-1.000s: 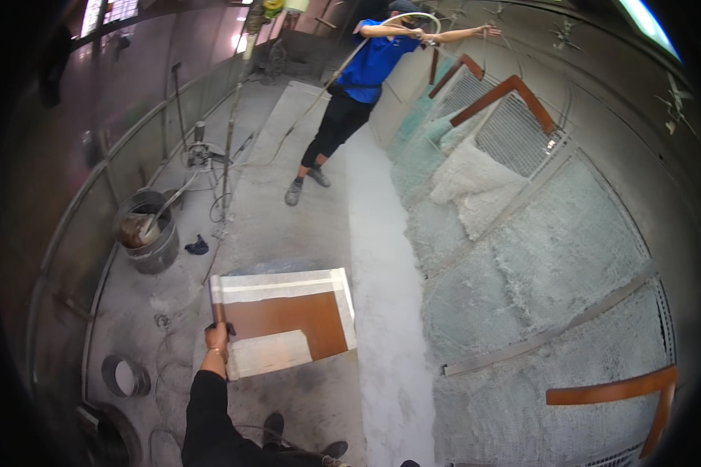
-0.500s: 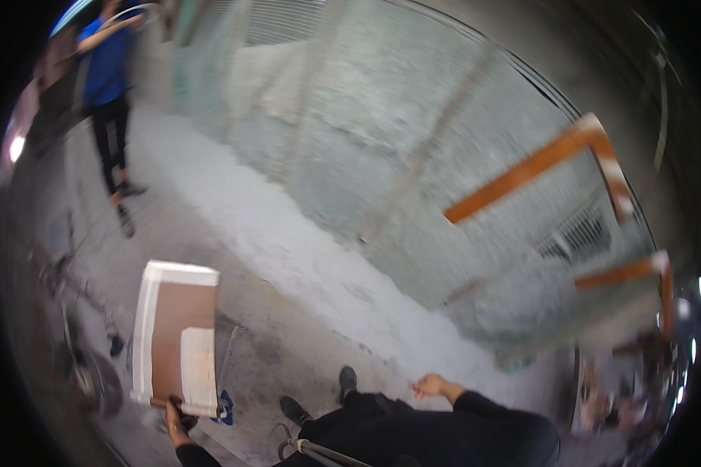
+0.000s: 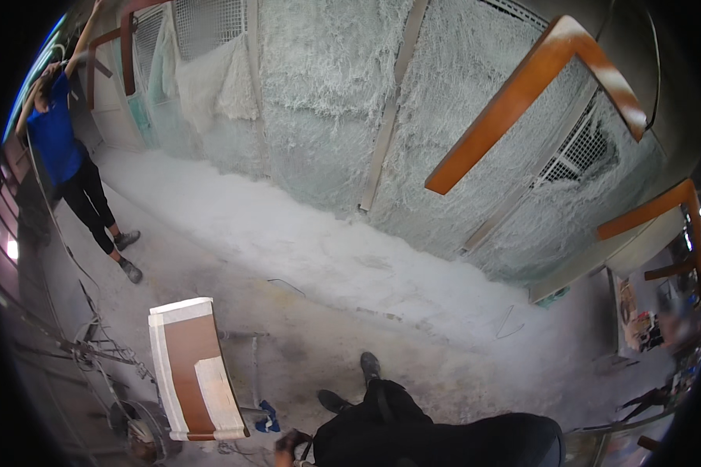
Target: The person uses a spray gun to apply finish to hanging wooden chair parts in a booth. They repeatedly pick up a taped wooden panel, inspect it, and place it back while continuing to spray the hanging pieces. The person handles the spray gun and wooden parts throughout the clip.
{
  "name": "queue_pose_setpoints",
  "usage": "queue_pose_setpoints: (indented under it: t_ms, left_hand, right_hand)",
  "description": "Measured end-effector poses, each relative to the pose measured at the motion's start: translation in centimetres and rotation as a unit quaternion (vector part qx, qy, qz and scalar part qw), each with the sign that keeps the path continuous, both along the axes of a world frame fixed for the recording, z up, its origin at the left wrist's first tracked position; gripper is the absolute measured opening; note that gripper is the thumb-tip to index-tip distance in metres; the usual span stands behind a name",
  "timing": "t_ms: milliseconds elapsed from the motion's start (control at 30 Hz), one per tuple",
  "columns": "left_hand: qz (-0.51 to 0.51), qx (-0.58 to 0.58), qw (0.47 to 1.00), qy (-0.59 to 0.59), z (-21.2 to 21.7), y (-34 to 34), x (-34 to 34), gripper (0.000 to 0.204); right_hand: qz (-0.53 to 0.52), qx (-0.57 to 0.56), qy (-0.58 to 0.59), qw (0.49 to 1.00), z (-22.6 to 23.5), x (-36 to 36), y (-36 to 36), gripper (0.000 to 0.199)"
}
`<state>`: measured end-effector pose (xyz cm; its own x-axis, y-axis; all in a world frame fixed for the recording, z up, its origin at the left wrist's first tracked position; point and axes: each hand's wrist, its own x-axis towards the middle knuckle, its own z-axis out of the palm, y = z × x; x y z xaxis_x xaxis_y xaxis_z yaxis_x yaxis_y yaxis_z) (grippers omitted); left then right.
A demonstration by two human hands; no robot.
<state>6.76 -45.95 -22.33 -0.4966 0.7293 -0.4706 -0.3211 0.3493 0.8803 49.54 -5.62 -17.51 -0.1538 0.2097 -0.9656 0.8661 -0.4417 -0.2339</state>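
Note:
A brown wooden panel with a white border and a pale patch lies flat on a stand at the lower left. My left hand shows at the bottom edge, just right of the panel's near corner and apart from it; it is small and dark, so its fingers cannot be read. My right hand is out of view. My black-clothed body and two dark shoes fill the lower middle.
A person in a blue shirt stands at the far left with arms raised. Orange-brown wooden pieces hang before a wall coated in white fibres. White dust covers the floor. A blue rag, a round bucket and metal hoses lie near the stand.
The view has swung toward the coated wall. My left hand, earlier on the panel's near corner, is now off it. My right hand has left the picture.

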Motion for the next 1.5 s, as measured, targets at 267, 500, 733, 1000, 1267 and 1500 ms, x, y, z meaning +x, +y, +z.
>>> queue_pose_setpoints:
  t_ms: [267,500,733,1000,1267,1500]
  left_hand:
    - [-0.167,-0.08,0.946,0.267,2.7,3.4,2.0,0.035]
    - [-0.296,-0.105,0.897,0.311,7.1,8.3,0.6,0.048]
    - [-0.256,-0.24,0.925,0.145,20.1,20.0,3.2,0.047]
    - [-0.27,-0.139,0.949,0.083,24.5,30.6,3.3,0.05]
    - [-0.104,-0.224,0.968,0.043,18.8,34.5,0.6,0.051]
    - [-0.076,-0.244,0.949,0.186,3.6,32.4,-6.1,0.062]
  right_hand:
    - [-0.39,0.141,0.093,0.905,-7.7,-1.9,0.8,0.032]
    - [-0.569,0.083,0.167,0.801,-12.5,-5.3,2.4,0.032]
    - [-0.627,0.068,0.206,0.748,-12.9,-5.4,6.6,0.032]
    - [-0.657,0.106,0.275,0.694,-6.8,0.3,17.0,0.033]
    - [-0.55,0.132,0.287,0.773,-2.3,3.2,20.7,0.052]
    - [-0.358,0.101,0.132,0.919,-6.2,0.6,11.6,0.047]
